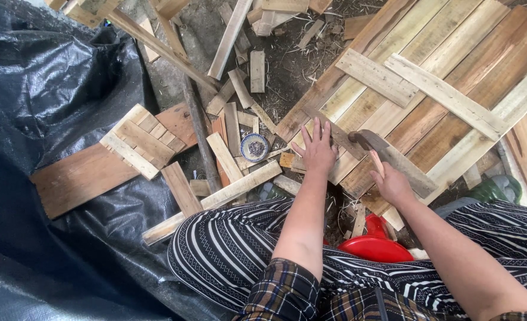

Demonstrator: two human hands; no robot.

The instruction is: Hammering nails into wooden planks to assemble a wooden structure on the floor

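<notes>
Two bare hands are seen over a litter of wood scraps, viewed from above. At far left a black plastic sheet (pixel 43 89) covers the ground, and a flat brown board (pixel 79 178) lies on it. Just right of the board a small slatted panel (pixel 138 139) rests, its slats nailed across. Further right, a long pale batten (pixel 213 199) lies diagonally, its near end by the striped trouser leg (pixel 227 249). A small round patterned bowl (pixel 254 147) is noted among short offcuts, just left of the left hand.

The left hand (pixel 318 151) is laid flat with fingers spread wide, palm down on the near left edge of the large slatted pallet panel (pixel 453 77); nothing is gripped by it. The right hand (pixel 391 184) is closed round the wooden handle of a hammer (pixel 388 154), whose dark metal head lies on the panel, just right of the left hand's fingers. The panel fills the far right of the scene, with two loose pale strips lying crosswise on it. A red plastic stool (pixel 375 246) is partly seen between the knees, near the lower centre.
</notes>
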